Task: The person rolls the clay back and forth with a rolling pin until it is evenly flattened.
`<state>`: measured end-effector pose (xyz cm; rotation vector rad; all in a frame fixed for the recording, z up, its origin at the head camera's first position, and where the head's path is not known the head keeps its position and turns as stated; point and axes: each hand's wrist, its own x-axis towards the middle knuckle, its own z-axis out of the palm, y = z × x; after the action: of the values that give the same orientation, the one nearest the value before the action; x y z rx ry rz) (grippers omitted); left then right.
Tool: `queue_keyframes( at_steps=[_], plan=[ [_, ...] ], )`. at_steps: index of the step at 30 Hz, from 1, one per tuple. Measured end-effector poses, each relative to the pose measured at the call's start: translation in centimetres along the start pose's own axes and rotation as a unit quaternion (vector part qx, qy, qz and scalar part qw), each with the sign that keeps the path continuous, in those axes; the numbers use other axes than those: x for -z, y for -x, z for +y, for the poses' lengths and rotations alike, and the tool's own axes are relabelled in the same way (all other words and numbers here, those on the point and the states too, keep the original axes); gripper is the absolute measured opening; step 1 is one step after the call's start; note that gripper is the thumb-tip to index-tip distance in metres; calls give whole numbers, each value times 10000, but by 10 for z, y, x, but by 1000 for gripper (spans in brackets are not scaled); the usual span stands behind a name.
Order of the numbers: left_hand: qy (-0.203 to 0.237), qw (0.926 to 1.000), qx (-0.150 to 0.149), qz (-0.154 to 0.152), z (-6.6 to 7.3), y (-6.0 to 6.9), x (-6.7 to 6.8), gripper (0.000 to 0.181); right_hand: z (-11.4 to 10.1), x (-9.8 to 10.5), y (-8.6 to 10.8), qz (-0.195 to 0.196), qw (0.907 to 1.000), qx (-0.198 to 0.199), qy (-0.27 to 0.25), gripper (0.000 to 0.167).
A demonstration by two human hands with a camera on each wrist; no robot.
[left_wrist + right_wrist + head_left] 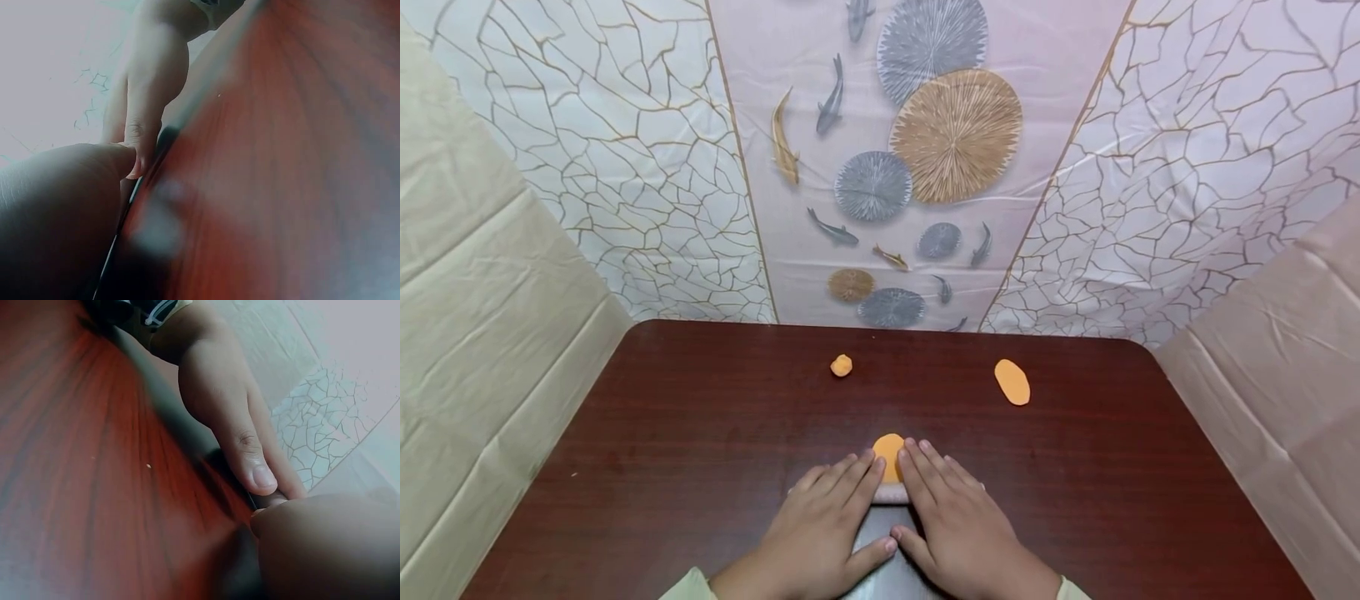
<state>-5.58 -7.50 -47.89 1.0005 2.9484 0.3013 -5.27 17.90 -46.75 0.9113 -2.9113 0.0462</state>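
A pale roller (891,494) lies crosswise near the front of the table, mostly covered by both hands. My left hand (829,521) rests on its left part with straight fingers, palm down. On its right part my right hand (955,517) presses in the same way. Both thumbs point inward, their tips close together. Between the index fingertips a flattened piece of orange dough-like material (891,454) reaches out beyond the roller. The wrist views show the hands from the side, where the roller and the orange piece cannot be made out.
A small orange lump (842,366) sits toward the back of the dark red wooden table (715,417). To its right lies a flat orange oval (1012,382). Patterned cloth (820,275) hangs behind the table, with beige cloth (497,375) at the sides.
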Motion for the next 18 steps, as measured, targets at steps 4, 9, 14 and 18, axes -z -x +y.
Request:
queue_keyframes(
  at_steps=[4,9,14,18],
  plan=[
    [-65,10000,63,1,-3,-5,-2,93,3,0,-6,10,10000,15,41,83],
    [12,9999,117,-53,-7,-13,3,95,7,1,-14,-101,9999,-32,-104,82],
    [43,9998,171,-11,-10,-20,5,96,10,2,-22,-241,9991,-150,-305,83],
    [12,9998,185,37,-12,-24,6,96,14,1,-28,-268,9988,-183,-359,82]
  ],
)
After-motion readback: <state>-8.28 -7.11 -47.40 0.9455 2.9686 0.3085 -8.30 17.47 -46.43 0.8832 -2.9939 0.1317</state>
